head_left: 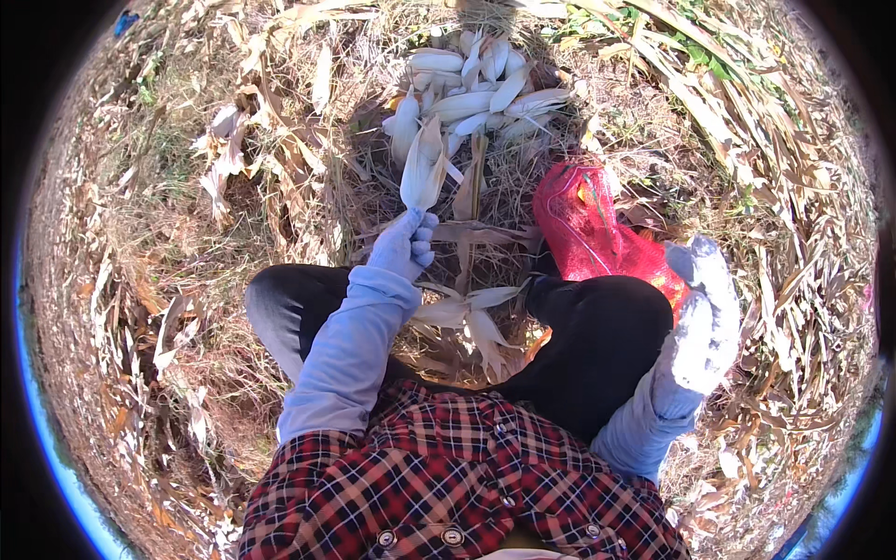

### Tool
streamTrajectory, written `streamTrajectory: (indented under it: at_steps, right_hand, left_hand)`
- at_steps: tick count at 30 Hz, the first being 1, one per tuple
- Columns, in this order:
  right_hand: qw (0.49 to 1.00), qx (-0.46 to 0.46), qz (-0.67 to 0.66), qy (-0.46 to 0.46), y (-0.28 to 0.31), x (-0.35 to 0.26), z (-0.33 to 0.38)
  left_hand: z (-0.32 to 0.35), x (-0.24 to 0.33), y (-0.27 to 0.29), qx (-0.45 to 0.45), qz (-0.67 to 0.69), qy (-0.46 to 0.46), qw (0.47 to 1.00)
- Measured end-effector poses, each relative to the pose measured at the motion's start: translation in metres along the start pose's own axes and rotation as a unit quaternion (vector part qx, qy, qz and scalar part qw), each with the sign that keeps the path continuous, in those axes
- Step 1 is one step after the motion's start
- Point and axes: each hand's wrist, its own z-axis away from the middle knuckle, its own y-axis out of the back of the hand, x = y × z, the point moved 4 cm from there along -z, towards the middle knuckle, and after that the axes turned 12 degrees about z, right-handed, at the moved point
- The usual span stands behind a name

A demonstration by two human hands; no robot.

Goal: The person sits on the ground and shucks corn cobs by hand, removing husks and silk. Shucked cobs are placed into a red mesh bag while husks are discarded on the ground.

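My left hand (pixel 405 245), in a pale glove, is closed around the base of an ear of corn (pixel 426 170) in its dry, whitish husk. The ear points away from me, toward a pile of husked-over ears (pixel 471 98) on the ground. To the right, my right hand (pixel 702 308) is raised beside my knee in a glove washed out by sunlight. Its fingers appear stretched out, and I see nothing in them. Just left of that hand lies a red mesh bag (pixel 583 229), with something orange-yellow showing through it.
Loose pale husks (pixel 476 322) lie between my bent legs. Dry grass and fallen leaves cover the ground around me. Long dry corn stalks (pixel 719 103) are heaped at the far right, and a small blue thing (pixel 125 23) lies at the far left.
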Motion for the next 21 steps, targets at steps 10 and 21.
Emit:
streamTrajectory:
  at_steps: [10,21]
  right_hand:
    - [0.686,-0.224,-0.564,-0.401,-0.250,0.053,0.083]
    - [0.830,-0.311,-0.323,-0.333,-0.260,0.073,0.113]
  left_hand:
    - [0.149,-0.069,-0.004,-0.155,-0.025,0.131,0.979]
    - [0.092,0.014,0.011,0.031,-0.277,-0.304,0.911]
